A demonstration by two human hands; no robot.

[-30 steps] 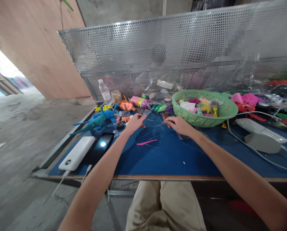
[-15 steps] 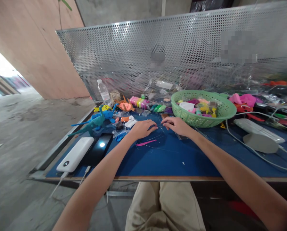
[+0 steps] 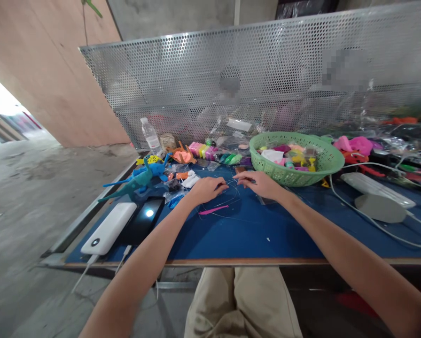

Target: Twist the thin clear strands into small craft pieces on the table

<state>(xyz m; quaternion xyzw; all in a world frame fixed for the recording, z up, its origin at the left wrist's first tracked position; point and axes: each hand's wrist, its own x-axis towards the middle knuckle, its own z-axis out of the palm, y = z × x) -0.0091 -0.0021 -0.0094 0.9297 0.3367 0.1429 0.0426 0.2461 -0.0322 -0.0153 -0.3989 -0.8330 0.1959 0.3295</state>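
Both hands rest on a clear plastic bag lying flat on the blue table, the left hand pressing its near-left part with fingers curled, the right hand pinching its far edge, a pink strip just below them.

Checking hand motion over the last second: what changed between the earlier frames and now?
The left hand came down from the far clutter toward the person and now rests on the clear plastic bag above the pink stick. The right hand barely shifted and keeps its fingertips at the bag's far edge. Whether either hand pinches the bag cannot be told. The green basket, power bank and toy dinosaurs stayed put.
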